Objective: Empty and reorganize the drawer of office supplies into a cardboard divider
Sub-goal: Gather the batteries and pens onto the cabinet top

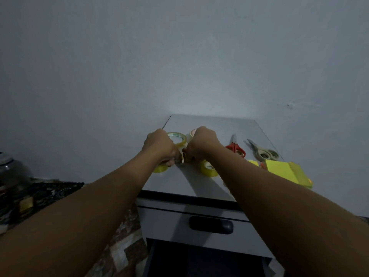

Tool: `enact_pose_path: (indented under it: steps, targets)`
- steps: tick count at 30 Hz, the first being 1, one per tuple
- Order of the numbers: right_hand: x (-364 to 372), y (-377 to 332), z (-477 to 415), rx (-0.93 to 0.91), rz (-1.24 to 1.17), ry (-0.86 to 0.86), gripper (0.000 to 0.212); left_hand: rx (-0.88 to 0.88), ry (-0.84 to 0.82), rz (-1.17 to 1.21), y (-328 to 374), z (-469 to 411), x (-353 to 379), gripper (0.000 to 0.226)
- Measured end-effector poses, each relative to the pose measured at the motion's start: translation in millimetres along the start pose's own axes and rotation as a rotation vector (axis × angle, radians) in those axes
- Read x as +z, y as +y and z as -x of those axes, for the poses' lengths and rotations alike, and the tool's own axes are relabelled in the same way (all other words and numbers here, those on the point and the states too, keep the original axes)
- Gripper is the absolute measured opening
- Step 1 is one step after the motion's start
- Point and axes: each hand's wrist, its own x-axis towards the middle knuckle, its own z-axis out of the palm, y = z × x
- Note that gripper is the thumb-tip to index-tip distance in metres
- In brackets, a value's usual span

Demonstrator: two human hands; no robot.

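A plain grey-blue wall (179, 56) fills most of the view in dim light, with one small mark (288, 105) at the right. Against it stands a grey cabinet (159, 220) with a flat tabletop (209, 124). Its closed front carries a dark handle (211, 224). The drawer (199, 260) below is pulled out, dark inside. To the left lie a dark patterned cloth (50, 190) and a brown-and-beige tiled floor (123, 246).
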Motion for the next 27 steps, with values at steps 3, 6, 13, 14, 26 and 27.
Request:
enact_pose_path:
  steps: [3,6,13,14,26,27]
  targets:
    - [-2,0,1,-0.004,0.061,0.002,0.032,0.023,-0.018,0.034,-4,-5,-1,0.045]
    - [-4,2,2,-0.042,0.127,0.017,0.015,0.037,-0.050,0.064,-6,-7,-4,0.036]
    - [0,4,1,-0.061,0.052,0.092,0.018,0.063,-0.048,0.182,-11,-5,-11,0.029]
    - [-2,4,2,-0.057,0.048,0.102,0.021,0.074,-0.035,0.190,-12,-6,-13,0.025]
    - [-48,24,24,0.070,-0.407,0.054,0.021,0.096,-0.032,0.297,-34,18,-30,0.018]
    - [-52,27,31,0.057,-0.425,0.053,0.019,0.099,-0.025,0.299,-37,23,-32,0.016]
